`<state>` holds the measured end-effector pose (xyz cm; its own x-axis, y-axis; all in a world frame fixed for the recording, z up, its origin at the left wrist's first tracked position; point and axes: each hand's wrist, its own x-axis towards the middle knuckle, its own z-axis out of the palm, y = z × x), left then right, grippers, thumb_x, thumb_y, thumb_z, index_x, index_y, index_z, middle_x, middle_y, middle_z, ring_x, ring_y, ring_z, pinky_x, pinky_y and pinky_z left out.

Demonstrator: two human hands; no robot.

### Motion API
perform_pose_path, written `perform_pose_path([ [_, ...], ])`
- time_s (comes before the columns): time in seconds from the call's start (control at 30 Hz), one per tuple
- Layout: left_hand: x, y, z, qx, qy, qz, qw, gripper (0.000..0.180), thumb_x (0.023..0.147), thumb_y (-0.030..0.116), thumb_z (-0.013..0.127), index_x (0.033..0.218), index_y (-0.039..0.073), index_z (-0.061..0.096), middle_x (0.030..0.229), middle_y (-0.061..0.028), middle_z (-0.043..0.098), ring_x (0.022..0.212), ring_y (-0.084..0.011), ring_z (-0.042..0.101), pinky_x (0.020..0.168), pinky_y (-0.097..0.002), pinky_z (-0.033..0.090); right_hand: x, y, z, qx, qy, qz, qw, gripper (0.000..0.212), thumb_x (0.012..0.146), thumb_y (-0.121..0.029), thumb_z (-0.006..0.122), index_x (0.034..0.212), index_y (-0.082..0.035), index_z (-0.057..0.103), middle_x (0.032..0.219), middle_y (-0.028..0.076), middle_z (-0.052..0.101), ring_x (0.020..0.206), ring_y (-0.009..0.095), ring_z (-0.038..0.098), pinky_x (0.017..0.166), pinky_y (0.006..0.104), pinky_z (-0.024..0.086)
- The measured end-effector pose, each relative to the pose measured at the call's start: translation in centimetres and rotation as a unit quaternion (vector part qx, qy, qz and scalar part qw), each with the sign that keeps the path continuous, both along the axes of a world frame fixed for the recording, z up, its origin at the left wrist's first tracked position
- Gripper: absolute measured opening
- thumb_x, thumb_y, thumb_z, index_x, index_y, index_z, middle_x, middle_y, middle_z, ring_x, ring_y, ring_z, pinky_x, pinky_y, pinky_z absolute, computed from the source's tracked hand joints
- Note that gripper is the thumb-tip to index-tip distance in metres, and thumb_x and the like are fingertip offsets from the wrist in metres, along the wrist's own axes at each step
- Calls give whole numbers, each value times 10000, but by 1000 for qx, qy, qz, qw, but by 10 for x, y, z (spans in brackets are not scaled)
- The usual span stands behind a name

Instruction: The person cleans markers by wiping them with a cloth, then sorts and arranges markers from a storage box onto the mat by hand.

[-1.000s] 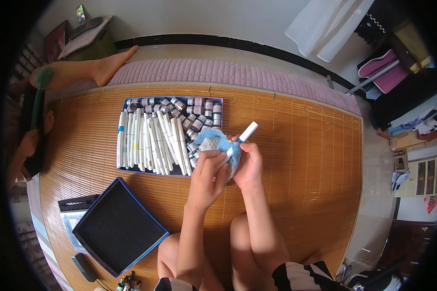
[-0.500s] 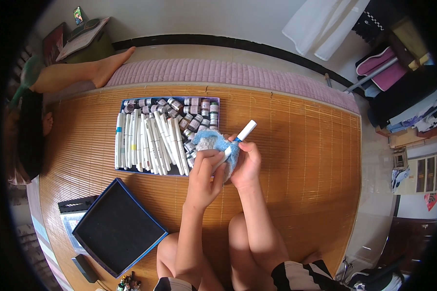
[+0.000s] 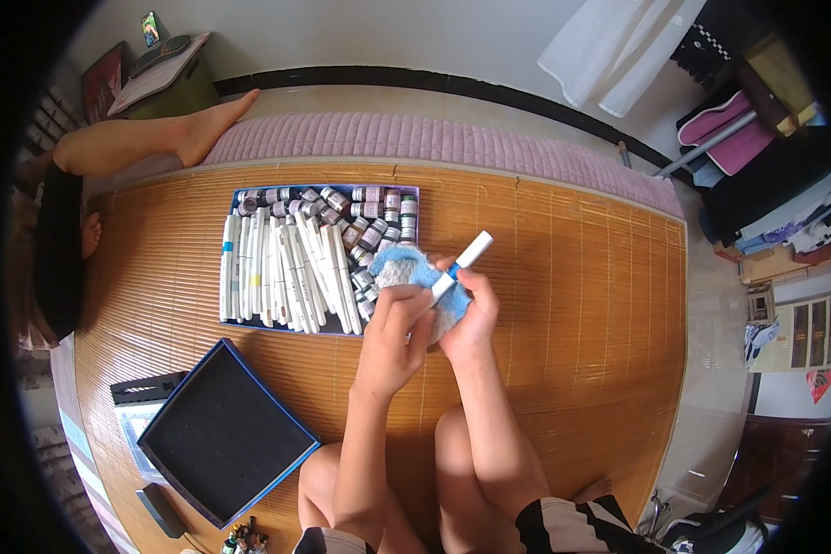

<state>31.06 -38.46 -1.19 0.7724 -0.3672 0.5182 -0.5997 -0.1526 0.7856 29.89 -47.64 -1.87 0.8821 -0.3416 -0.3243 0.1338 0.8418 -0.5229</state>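
At the left, a flat black tray with blue edges was set down. Farther right, slim, smooth white pens were laid in a shallow box, with small, round jars heaped beside them. By the left hand, its fingers closed, the lower end of a blue-banded marker was pinched. The marker was slanted across a fluffy blue-and-grey cloth, both gripped by the right hand's curled fingers. Wiping seemed in hand; steady pressure and turning appeared called for.
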Motion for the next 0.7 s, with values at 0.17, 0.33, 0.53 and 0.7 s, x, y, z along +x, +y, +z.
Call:
perform_pose_path([
  [0.17, 1, 3, 3, -33, 12, 30, 999, 214, 618, -92, 478, 817, -29, 429, 780, -131, 428, 672, -235, 468, 558, -256, 396, 1, 1, 15, 59, -45, 3, 997, 424, 636, -262, 397, 949, 23, 417, 867, 121, 471, 820, 220, 442, 747, 315, 341],
  [0.33, 1, 4, 3, -31, 26, 36, 999, 214, 623, -91, 479, 822, -36, 422, 787, -134, 426, 683, -229, 464, 570, -246, 393, 3, 0, 13, 81, -42, -47, 995, 331, 703, -300, 395, 858, -11, 438, 828, 92, 479, 774, 185, 455, 704, 313, 353],
  [0.53, 2, 3, 2, -29, 10, 46, 998, 227, 617, -90, 480, 829, -31, 424, 786, -139, 427, 686, -241, 463, 564, -260, 394, 1, -1, -1, -62, -78, -25, 995, 132, 703, -70, 451, 820, -10, 442, 747, 61, 493, 702, 113, 468, 632, 239, 378],
  [0.7, 3, 3, 1, 2, -11, 43, 999, 242, 607, -94, 480, 832, -22, 429, 787, -140, 434, 682, -255, 468, 560, -275, 396, 4, 2, 7, -107, -72, -24, 991, 147, 677, -42, 451, 818, -7, 433, 760, 65, 465, 711, 110, 451, 640, 232, 371],
])
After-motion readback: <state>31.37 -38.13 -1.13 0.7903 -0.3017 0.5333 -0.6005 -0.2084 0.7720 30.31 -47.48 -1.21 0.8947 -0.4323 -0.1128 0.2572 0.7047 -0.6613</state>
